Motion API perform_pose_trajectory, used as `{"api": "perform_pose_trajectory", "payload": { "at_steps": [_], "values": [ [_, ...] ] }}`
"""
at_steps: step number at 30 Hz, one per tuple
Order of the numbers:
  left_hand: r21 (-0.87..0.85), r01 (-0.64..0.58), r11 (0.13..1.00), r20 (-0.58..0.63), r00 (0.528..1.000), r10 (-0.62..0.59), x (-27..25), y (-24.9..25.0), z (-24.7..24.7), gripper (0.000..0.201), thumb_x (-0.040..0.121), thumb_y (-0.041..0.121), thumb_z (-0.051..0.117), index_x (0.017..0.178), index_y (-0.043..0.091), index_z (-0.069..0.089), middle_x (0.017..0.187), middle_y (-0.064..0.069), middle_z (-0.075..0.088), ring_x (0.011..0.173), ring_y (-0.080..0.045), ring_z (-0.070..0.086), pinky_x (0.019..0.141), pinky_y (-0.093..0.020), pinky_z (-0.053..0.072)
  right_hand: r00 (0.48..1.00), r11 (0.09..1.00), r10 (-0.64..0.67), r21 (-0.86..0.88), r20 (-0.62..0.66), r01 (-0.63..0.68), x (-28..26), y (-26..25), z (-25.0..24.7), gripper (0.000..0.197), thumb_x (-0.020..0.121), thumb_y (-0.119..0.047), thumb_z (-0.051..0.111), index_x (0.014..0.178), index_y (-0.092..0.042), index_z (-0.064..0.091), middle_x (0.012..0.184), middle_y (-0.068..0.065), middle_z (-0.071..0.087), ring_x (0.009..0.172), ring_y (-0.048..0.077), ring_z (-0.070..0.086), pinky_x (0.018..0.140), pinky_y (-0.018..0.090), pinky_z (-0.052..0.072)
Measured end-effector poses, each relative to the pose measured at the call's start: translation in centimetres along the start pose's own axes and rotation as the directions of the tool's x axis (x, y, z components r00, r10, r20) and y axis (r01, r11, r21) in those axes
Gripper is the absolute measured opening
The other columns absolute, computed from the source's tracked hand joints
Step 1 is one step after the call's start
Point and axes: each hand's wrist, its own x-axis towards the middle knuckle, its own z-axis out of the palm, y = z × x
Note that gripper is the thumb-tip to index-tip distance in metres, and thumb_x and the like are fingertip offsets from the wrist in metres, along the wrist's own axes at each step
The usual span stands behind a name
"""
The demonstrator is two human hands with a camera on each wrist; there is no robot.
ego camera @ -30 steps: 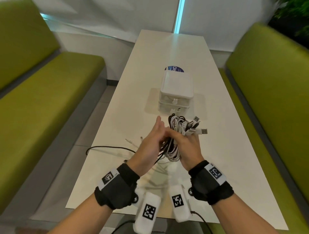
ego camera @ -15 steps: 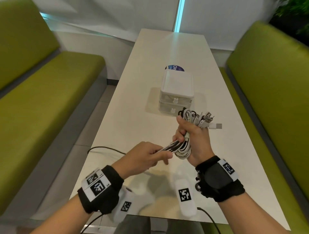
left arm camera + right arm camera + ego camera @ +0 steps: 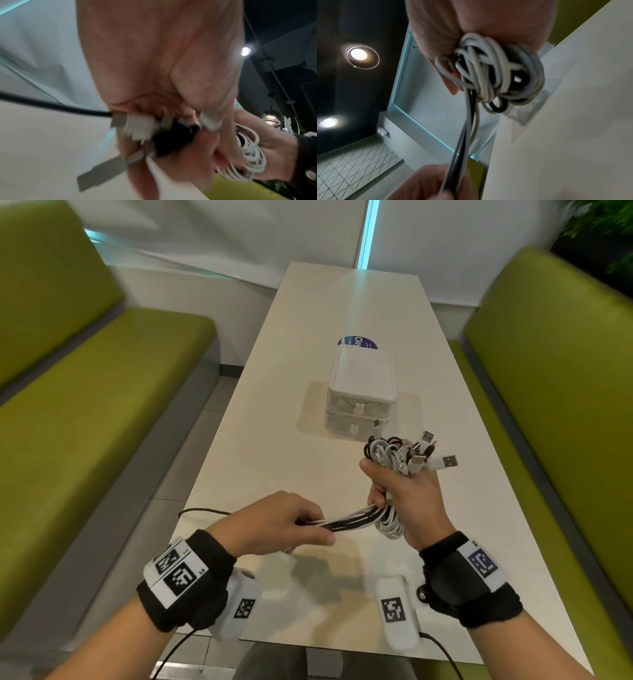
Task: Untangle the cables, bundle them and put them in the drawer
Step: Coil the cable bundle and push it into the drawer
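Note:
My right hand (image 3: pixel 400 501) grips a coiled bundle of white and black cables (image 3: pixel 394 457) upright above the table, with several USB plugs (image 3: pixel 442 462) sticking out at its top. Loose ends of the cables (image 3: pixel 349 520) run left from the coil into my left hand (image 3: pixel 291 525), which pinches them taut. In the right wrist view the coil (image 3: pixel 496 75) fills my fist and the strands (image 3: pixel 462 142) lead down to the other hand. The left wrist view is blurred; plug ends (image 3: pixel 137 127) show at my fingers. A small white drawer unit (image 3: pixel 361 395) stands beyond, both drawers closed.
A long white table (image 3: pixel 274 412) runs between two green benches (image 3: pixel 85 392) (image 3: pixel 565 371). A thin black cable (image 3: pixel 202 511) lies over the table's left edge. A blue round sticker (image 3: pixel 358 342) shows behind the drawer unit.
My right hand has lifted the bundle up and to the right. My left hand has dropped back toward me, drawing the loose ends out taut between the hands.

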Motion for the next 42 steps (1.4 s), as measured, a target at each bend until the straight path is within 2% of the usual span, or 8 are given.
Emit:
{"api": "perform_pose_trajectory", "payload": {
  "at_steps": [7,14,20,26,31,34,38,42],
  "values": [
    [-0.031,0.04,0.999,0.051,0.998,-0.039,-0.5,-0.1,-0.4,0.028,0.095,0.044,0.055,0.077,0.024,0.062,0.059,0.01,0.061,0.058,-0.007,0.055,0.061,-0.023,0.04,0.995,0.981,0.09,0.176,-0.042,-0.082,0.2,-0.2,0.1,0.027,0.084,0.0,0.067,0.067,-0.011,0.048,0.052,0.004,0.04,0.038,0.019,0.042,0.051,0.033,0.044],
    [-0.085,-0.065,0.994,-0.192,0.98,0.047,-0.7,0.4,-1.7,0.009,0.085,0.04,0.071,0.089,0.032,0.071,0.058,0.008,0.064,0.053,-0.003,0.052,0.056,-0.018,0.038,0.983,0.875,-0.129,-0.452,0.128,0.173,0.6,-1.1,1.0,0.028,0.08,0.006,0.067,0.085,-0.02,0.058,0.077,-0.012,0.063,0.062,-0.005,0.06,0.058,0.008,0.042],
    [-0.124,-0.203,0.971,-0.129,0.974,0.187,-0.1,1.7,-0.5,0.01,0.078,0.023,0.081,0.082,0.015,0.076,0.068,0.0,0.074,0.066,-0.011,0.07,0.073,-0.033,0.055,0.951,0.955,0.046,-0.293,0.304,0.048,0.4,-1.0,1.5,0.031,0.074,0.021,0.061,0.098,0.004,0.049,0.078,-0.003,0.069,0.078,0.003,0.068,0.066,0.024,0.053],
    [-0.173,-0.322,0.931,-0.266,0.925,0.27,0.6,3.0,-0.2,0.017,0.065,0.018,0.089,0.08,0.016,0.081,0.075,0.009,0.074,0.073,-0.005,0.068,0.071,-0.026,0.053,0.952,0.944,0.009,-0.315,0.305,0.092,-0.6,-1.0,1.6,0.017,0.085,-0.018,0.071,0.088,-0.004,0.061,0.078,0.008,0.067,0.074,0.015,0.064,0.068,0.027,0.052],
    [-0.066,-0.482,0.874,-0.46,0.792,0.402,1.4,2.8,0.0,0.017,0.066,0.017,0.087,0.08,0.011,0.079,0.087,0.014,0.067,0.083,-0.005,0.066,0.077,-0.019,0.049,0.948,0.982,0.109,-0.18,0.298,-0.056,-0.6,-0.3,1.6,0.043,0.079,-0.051,0.069,0.097,-0.013,0.071,0.095,0.012,0.073,0.091,0.028,0.07,0.084,0.045,0.055],
    [-0.028,-0.456,0.89,-0.542,0.755,0.37,1.9,2.4,0.3,0.02,0.065,0.022,0.088,0.08,0.013,0.077,0.084,0.014,0.06,0.078,-0.006,0.062,0.071,-0.015,0.046,0.926,0.988,0.123,-0.133,0.356,-0.08,-0.4,-0.5,1.7,0.063,0.067,-0.065,0.072,0.097,-0.01,0.068,0.082,0.014,0.071,0.073,0.028,0.068,0.065,0.037,0.054],
    [-0.026,-0.376,0.926,-0.576,0.763,0.294,2.3,1.9,1.0,0.012,0.064,0.019,0.085,0.067,0.022,0.074,0.081,0.002,0.052,0.072,-0.017,0.057,0.061,-0.037,0.051,0.859,0.981,0.164,-0.168,0.486,-0.093,-0.8,-1.3,1.5,0.015,0.072,-0.019,0.079,0.08,-0.019,0.066,0.063,-0.003,0.061,0.06,0.016,0.057,0.058,0.03,0.049],
    [-0.046,-0.362,0.931,-0.588,0.763,0.268,2.2,2.4,1.3,0.011,0.067,0.014,0.081,0.066,0.023,0.075,0.084,0.002,0.052,0.084,-0.016,0.063,0.068,-0.039,0.052,0.817,0.973,0.225,-0.163,0.53,-0.163,-0.7,-1.4,1.1,0.034,0.072,-0.007,0.077,0.101,-0.005,0.061,0.069,0.001,0.062,0.06,0.019,0.056,0.055,0.03,0.049]
  ]
}}
